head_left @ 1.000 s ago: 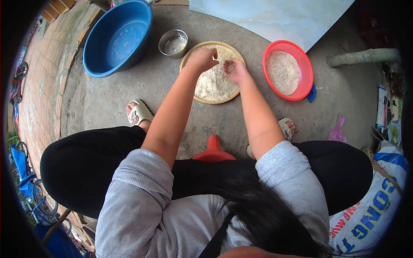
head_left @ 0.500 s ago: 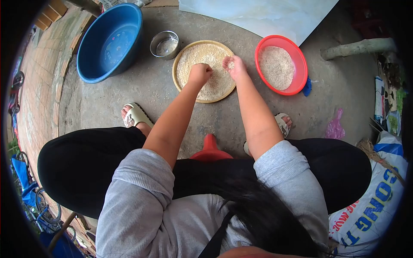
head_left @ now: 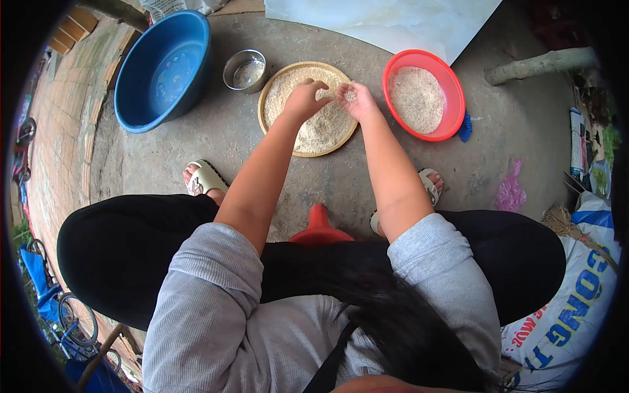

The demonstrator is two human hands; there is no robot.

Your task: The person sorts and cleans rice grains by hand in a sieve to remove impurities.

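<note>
Pale grains are spread over a round woven tray (head_left: 263,105) on the concrete floor. Above its middle, my left hand (head_left: 306,101) has its thumb and fingers apart, with nothing visible between them. My right hand (head_left: 357,101) is palm up over the tray's right side, its fingers curled around a small heap of grains. The fingertips of both hands are close together. To the right of the tray stands a red basin (head_left: 457,98) with pale grains in it. A small metal bowl (head_left: 230,72) with some grains inside is at the tray's upper left.
A large blue basin (head_left: 137,85) stands at the upper left. A pale sheet (head_left: 393,23) lies beyond the tray. At the right are a wooden pole (head_left: 540,65), a pink plastic bag (head_left: 510,190) and a printed sack (head_left: 570,314). Between my legs is a red stool (head_left: 320,229).
My left hand has opened from a closed shape and moved slightly up, nearer to my right hand. My right hand still cups grains. The whole view has shifted a little.
</note>
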